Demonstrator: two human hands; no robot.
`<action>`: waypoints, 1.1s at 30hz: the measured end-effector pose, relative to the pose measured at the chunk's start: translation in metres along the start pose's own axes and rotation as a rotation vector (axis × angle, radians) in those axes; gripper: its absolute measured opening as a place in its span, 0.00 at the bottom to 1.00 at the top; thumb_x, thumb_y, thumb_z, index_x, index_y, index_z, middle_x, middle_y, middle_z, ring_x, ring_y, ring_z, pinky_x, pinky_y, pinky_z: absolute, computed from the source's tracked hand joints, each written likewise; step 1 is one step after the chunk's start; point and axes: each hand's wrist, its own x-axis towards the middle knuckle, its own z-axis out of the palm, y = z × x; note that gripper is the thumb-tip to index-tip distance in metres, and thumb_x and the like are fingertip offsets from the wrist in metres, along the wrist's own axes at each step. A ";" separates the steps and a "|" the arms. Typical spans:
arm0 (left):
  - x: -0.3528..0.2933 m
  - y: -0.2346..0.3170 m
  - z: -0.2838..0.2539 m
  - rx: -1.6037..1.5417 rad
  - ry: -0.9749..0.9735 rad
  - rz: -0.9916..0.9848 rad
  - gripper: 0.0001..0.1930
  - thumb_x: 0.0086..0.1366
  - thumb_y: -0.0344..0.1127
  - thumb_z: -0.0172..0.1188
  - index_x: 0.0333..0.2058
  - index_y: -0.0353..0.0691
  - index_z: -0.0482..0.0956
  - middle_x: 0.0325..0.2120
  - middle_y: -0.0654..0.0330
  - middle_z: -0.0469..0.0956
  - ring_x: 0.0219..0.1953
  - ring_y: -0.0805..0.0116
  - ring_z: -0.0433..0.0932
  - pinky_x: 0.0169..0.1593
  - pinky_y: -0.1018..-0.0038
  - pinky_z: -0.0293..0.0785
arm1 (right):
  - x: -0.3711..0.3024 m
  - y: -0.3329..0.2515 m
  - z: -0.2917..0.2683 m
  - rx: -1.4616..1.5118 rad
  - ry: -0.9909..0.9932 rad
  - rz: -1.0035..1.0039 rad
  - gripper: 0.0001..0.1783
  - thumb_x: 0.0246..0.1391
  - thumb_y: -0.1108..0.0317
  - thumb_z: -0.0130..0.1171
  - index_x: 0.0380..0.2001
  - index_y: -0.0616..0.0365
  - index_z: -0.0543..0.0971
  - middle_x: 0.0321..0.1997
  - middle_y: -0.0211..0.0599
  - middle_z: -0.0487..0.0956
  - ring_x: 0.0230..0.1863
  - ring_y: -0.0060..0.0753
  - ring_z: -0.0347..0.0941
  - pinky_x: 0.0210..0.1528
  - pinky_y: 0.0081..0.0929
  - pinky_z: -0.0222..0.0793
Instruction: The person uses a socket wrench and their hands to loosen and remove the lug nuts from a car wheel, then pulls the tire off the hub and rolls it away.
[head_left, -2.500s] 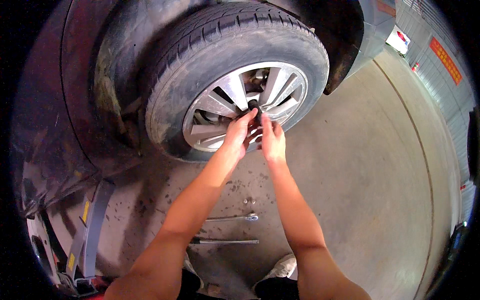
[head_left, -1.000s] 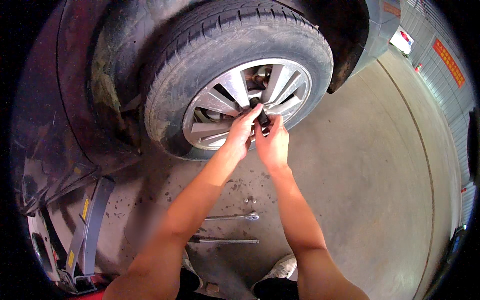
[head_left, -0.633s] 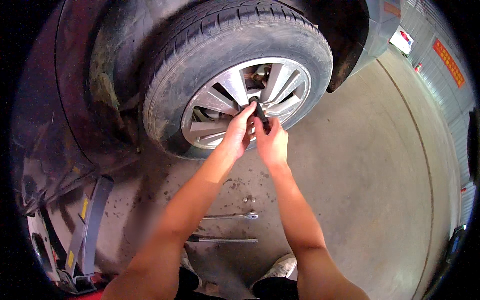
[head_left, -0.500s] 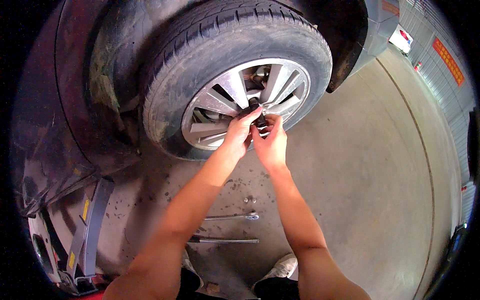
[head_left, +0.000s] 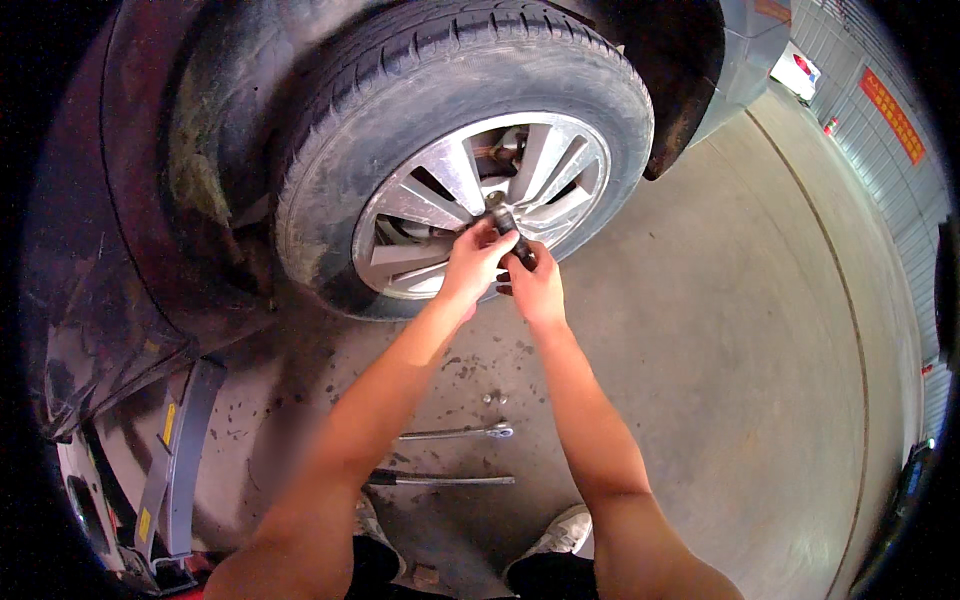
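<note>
In front of the wheel's hub, both my hands hold a dark, tube-shaped socket. It is tilted, its upper end toward the wheel's centre and its lower end toward my right palm. My left hand is closed round its side, with the thumb lying across it. Below and to the right, my right hand grips the lower end, and some of its fingers are hidden. Behind the hands is the silver alloy rim inside a worn black tyre. Whether the socket touches the hub, I cannot tell.
On the concrete floor below lie a ratchet wrench, a long metal bar and two small metal nuts. A grey metal arm stands at the left under the dark car body. My shoes are at the bottom.
The socket now leans more and more of its length shows between my hands. My right hand has shifted slightly down around its lower end. The whole view has moved slightly.
</note>
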 end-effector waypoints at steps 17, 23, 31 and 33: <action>-0.067 -0.068 -0.053 0.976 -0.199 0.002 0.24 0.59 0.50 0.74 0.44 0.36 0.82 0.32 0.50 0.83 0.34 0.62 0.82 0.40 0.64 0.78 | 0.029 0.029 -0.123 -0.729 -0.439 0.225 0.23 0.55 0.51 0.68 0.34 0.66 0.86 0.25 0.37 0.83 0.26 0.25 0.78 0.32 0.26 0.73; -0.128 -0.208 -0.093 1.596 -0.461 -0.004 0.12 0.58 0.37 0.67 0.36 0.36 0.78 0.32 0.44 0.82 0.36 0.41 0.83 0.38 0.50 0.78 | 0.032 0.024 -0.117 -0.639 -0.402 0.273 0.24 0.57 0.51 0.65 0.29 0.67 0.85 0.22 0.35 0.82 0.24 0.25 0.77 0.32 0.25 0.73; -0.144 -0.258 -0.108 1.674 -0.411 -0.087 0.10 0.62 0.36 0.62 0.38 0.36 0.80 0.32 0.45 0.83 0.37 0.44 0.83 0.41 0.51 0.79 | 0.012 0.018 -0.036 0.029 -0.348 0.202 0.22 0.64 0.55 0.61 0.39 0.69 0.84 0.32 0.36 0.85 0.30 0.23 0.78 0.35 0.25 0.75; -0.140 -0.256 -0.113 1.683 -0.448 -0.075 0.15 0.63 0.42 0.65 0.40 0.37 0.81 0.33 0.46 0.83 0.39 0.44 0.83 0.43 0.52 0.79 | 0.007 0.021 -0.011 0.073 -0.304 0.223 0.21 0.65 0.56 0.60 0.38 0.69 0.84 0.30 0.36 0.85 0.29 0.23 0.79 0.34 0.25 0.76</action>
